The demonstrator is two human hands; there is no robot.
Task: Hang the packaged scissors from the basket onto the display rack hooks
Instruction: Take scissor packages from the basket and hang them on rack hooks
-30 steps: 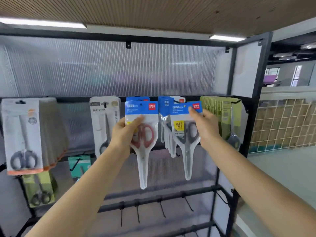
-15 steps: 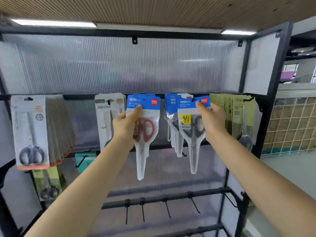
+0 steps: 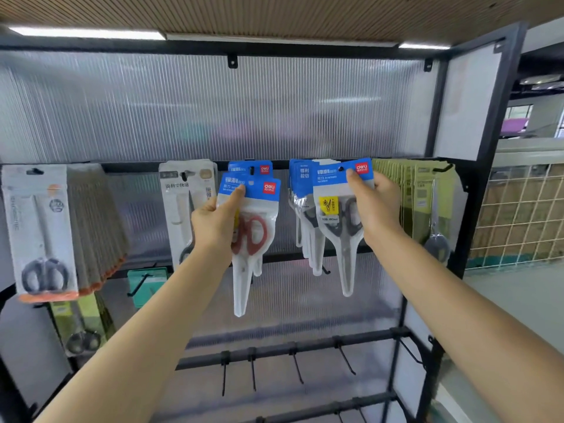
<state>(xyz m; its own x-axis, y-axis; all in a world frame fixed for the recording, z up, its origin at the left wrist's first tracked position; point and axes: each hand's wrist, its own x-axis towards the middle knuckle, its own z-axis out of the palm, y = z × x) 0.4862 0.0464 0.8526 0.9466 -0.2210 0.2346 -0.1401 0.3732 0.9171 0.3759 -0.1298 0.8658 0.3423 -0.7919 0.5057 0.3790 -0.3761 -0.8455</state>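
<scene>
My left hand (image 3: 218, 222) grips a blue-topped pack of red-handled scissors (image 3: 254, 236), held just below and in front of a like pack (image 3: 251, 168) that hangs on a hook. My right hand (image 3: 374, 206) pinches a blue-topped pack of grey-handled scissors (image 3: 340, 221), its header up against the bundle of blue packs (image 3: 300, 184) on the neighbouring hook. Whether either held pack sits on its hook I cannot tell. The basket is out of view.
The black rack (image 3: 485, 166) carries white packs (image 3: 42, 227) at far left, a pale pack (image 3: 186, 203), green packs (image 3: 424, 199) at right. Bare hooks (image 3: 294, 364) jut from the lower rail. A wire-mesh fence (image 3: 525, 215) stands to the right.
Both hands have lifted their packs slightly toward the top rail's hooks, and the view has shifted so the rack sits more to the right and lower.
</scene>
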